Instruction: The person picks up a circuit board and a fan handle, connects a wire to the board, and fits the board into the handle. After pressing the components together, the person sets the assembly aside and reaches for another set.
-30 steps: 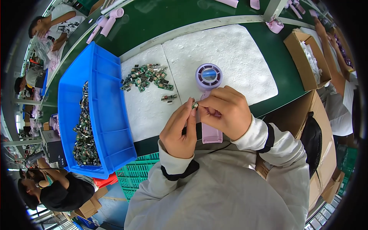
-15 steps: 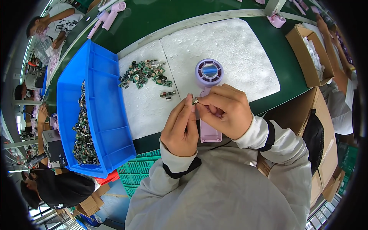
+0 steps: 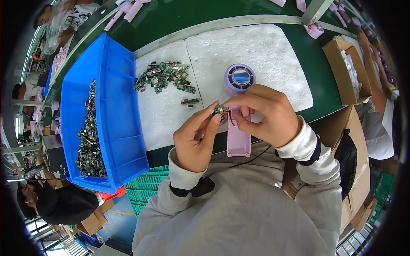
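Observation:
Between the thumb and fingers of my left hand (image 3: 194, 138) is a small green circuit board (image 3: 219, 111), held over the near edge of the white foam sheet. My right hand (image 3: 267, 112) is closed beside it, pinching thin dark wires (image 3: 232, 118) that run by the board. Under both hands lies a handheld fan with a round purple head (image 3: 240, 80) and an open pink handle (image 3: 239, 143). My right fingers hide the part where head and handle meet. One loose circuit board (image 3: 189, 101) lies left of the fan, near a pile of similar boards (image 3: 166, 77).
A blue bin (image 3: 121, 106) full of circuit boards stands at the left. White foam sheets (image 3: 277, 55) cover the green table (image 3: 188, 15). At the right is a cardboard box (image 3: 337, 64) with white pieces. Other people sit along both sides.
My hands have moved slightly apart. The board now shows in my left fingers, and wires show by my right fingers. The whole view has shifted a little.

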Available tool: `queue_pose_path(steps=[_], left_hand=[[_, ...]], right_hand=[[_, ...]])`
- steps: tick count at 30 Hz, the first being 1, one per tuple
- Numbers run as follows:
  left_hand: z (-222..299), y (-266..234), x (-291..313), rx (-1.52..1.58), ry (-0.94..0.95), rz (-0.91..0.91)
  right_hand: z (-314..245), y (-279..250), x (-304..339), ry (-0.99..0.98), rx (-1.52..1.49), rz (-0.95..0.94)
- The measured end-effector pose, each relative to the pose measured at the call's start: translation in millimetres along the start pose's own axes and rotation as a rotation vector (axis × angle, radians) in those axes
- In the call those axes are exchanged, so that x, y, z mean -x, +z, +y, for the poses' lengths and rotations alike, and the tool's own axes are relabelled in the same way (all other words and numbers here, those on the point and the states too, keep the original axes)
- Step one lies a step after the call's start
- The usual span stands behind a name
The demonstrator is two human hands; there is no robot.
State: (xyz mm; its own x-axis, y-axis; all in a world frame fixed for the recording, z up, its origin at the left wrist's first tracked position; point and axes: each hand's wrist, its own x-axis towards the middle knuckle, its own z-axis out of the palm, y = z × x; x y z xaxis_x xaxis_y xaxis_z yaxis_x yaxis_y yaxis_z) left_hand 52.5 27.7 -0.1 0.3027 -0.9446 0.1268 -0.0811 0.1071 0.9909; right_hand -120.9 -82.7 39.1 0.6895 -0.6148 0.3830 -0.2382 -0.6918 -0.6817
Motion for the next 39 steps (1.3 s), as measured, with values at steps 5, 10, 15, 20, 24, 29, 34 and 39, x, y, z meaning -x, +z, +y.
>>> queue_pose_path(steps=[5,10,15,20,24,29,34,39], left_hand=[[-2,-3,-4,0.1,-0.065,-0.078],[0,-4,-7,0.096,-0.084,-0.117],[0,-5,-9,0.079,-0.093,-0.123],[0,-6,-11,0.186,-0.115,-0.127],[0,-5,-11,0.246,-0.12,-0.129],[-1,-6,-12,0.252,-0.11,-0.133],[-2,-5,-12,0.198,-0.115,-0.135],[0,-4,-11,0.171,-0.113,-0.144]], right_hand=[[6,-11,2,-0.069,-0.086,-0.141],[8,-14,1,-0.209,0.02,-0.188],[18,-10,3,-0.345,0.078,-0.167],[21,-3,4,-0.262,-0.054,-0.072],[14,7,7,-0.066,-0.164,0.02],[5,13,7,-0.074,-0.001,0.05],[-2,15,8,-0.109,0.081,0.074],[-3,14,12,-0.065,0.094,0.047]])
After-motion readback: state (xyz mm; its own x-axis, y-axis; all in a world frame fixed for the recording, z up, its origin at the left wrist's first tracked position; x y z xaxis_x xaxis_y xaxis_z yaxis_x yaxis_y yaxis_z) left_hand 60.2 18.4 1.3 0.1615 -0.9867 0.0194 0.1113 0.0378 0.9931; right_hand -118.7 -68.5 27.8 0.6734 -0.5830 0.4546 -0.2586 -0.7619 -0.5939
